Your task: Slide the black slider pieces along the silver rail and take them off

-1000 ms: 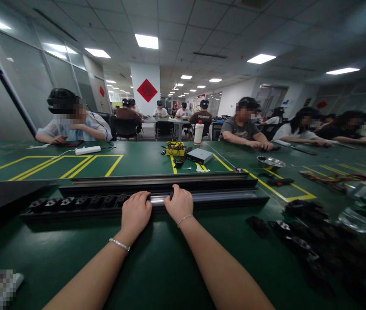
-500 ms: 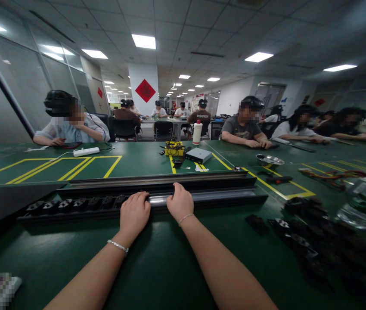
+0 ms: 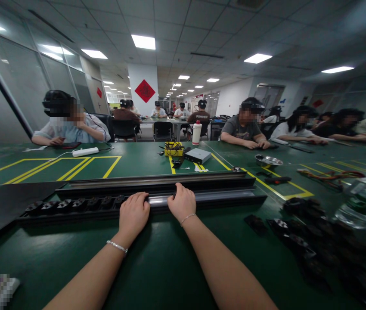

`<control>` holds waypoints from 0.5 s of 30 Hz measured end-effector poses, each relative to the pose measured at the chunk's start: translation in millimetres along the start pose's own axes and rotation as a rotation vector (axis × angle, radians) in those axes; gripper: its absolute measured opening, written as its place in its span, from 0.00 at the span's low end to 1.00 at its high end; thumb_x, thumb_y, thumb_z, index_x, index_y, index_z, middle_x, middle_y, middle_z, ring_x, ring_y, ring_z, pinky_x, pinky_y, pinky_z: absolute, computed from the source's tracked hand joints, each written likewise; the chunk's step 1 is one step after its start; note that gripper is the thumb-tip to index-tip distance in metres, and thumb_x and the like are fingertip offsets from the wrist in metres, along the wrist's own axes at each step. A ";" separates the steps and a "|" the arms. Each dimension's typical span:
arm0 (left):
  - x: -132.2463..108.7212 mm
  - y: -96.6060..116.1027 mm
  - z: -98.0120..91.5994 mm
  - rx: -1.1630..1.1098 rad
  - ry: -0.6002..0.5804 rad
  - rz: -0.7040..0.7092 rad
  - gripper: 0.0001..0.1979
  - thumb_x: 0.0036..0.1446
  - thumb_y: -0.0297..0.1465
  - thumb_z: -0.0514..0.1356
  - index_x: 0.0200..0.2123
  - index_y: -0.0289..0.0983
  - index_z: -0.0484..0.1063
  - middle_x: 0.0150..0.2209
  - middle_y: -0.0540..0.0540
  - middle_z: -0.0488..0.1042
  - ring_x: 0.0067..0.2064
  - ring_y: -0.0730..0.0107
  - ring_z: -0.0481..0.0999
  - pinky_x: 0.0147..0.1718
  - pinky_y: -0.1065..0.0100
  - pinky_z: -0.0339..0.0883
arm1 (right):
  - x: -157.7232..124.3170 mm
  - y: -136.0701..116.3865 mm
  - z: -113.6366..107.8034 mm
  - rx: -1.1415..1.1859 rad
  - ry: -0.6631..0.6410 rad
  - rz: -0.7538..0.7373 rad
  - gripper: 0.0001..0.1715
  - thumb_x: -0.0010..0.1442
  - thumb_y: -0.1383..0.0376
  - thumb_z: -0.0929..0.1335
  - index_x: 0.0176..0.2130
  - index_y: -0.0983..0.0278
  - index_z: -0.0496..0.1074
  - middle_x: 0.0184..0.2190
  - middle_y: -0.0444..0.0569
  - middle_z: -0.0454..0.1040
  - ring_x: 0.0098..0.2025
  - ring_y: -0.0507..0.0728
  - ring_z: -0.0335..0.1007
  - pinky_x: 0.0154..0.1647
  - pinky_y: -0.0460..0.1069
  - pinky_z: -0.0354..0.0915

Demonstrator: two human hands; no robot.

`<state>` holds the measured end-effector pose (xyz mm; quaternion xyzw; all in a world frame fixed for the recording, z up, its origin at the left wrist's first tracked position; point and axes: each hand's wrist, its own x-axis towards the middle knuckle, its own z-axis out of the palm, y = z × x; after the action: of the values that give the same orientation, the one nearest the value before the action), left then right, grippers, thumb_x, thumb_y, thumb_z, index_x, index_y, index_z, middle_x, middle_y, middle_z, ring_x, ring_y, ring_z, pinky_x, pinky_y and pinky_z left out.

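A long, black, open-topped metal channel (image 3: 228, 199) lies across the green table before me. Black socket-like modules (image 3: 79, 204) stand in a row in its left part; its bare inside shines between my hands. My left hand (image 3: 134, 214) lies over the channel at the right end of the row, fingers bent down over it and their tips hidden. On the channel to its right is my right hand (image 3: 182, 203), closed with the thumb up. A dark bit shows by the thumb, but I cannot make out what those fingers hold. Behind runs a second black channel (image 3: 202, 181).
Loose black modules (image 3: 312, 245) lie heaped at right, near a clear plastic bottle (image 3: 357, 204). A metal bowl (image 3: 268, 161), grey box (image 3: 197, 155), yellow box with cables (image 3: 174, 149) and white bottle (image 3: 196, 132) stand farther back. People sit across the table.
My right hand has shifted very slightly right along the channel. My left hand stays at the end of the module row. The whole view has moved a little.
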<state>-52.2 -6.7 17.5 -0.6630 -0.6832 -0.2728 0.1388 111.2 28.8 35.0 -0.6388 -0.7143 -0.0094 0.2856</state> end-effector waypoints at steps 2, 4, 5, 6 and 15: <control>-0.1 -0.2 0.2 -0.002 -0.006 -0.002 0.18 0.55 0.29 0.47 0.45 0.39 0.71 0.49 0.46 0.74 0.51 0.65 0.70 0.50 0.62 0.61 | 0.7 0.3 -1.7 -0.012 -0.013 0.002 0.24 0.52 0.66 0.63 0.50 0.66 0.65 0.43 0.54 0.73 0.45 0.58 0.67 0.48 0.51 0.55; -0.2 -0.5 0.7 -0.004 -0.013 -0.007 0.18 0.55 0.30 0.47 0.45 0.39 0.70 0.49 0.47 0.74 0.51 0.64 0.70 0.50 0.61 0.60 | 1.6 1.2 -2.3 -0.014 -0.019 0.003 0.24 0.52 0.67 0.62 0.50 0.66 0.65 0.43 0.54 0.73 0.45 0.58 0.67 0.47 0.50 0.56; -0.2 -0.6 1.0 -0.006 -0.013 -0.013 0.18 0.55 0.29 0.47 0.45 0.39 0.70 0.49 0.47 0.74 0.51 0.64 0.70 0.50 0.61 0.60 | 2.0 1.9 -2.1 -0.013 -0.017 0.002 0.24 0.52 0.67 0.62 0.50 0.66 0.65 0.43 0.54 0.73 0.45 0.58 0.67 0.47 0.50 0.56; -0.2 -0.6 1.2 -0.008 -0.013 -0.018 0.18 0.55 0.29 0.47 0.45 0.40 0.70 0.49 0.47 0.74 0.51 0.64 0.70 0.50 0.60 0.60 | 2.4 2.7 -1.7 -0.010 -0.013 0.002 0.24 0.52 0.67 0.62 0.50 0.66 0.65 0.43 0.54 0.73 0.44 0.58 0.67 0.47 0.50 0.56; -1.3 -0.6 1.1 -0.039 -0.011 -0.005 0.12 0.56 0.30 0.47 0.31 0.40 0.70 0.49 0.46 0.74 0.51 0.63 0.70 0.50 0.58 0.58 | 4.4 7.3 0.3 0.024 0.005 0.007 0.23 0.51 0.69 0.61 0.48 0.66 0.66 0.47 0.53 0.71 0.45 0.57 0.67 0.47 0.50 0.57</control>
<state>-52.5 -7.2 15.8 -0.6653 -0.6802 -0.2826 0.1214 117.7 34.3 34.1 -0.6377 -0.7115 -0.0015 0.2950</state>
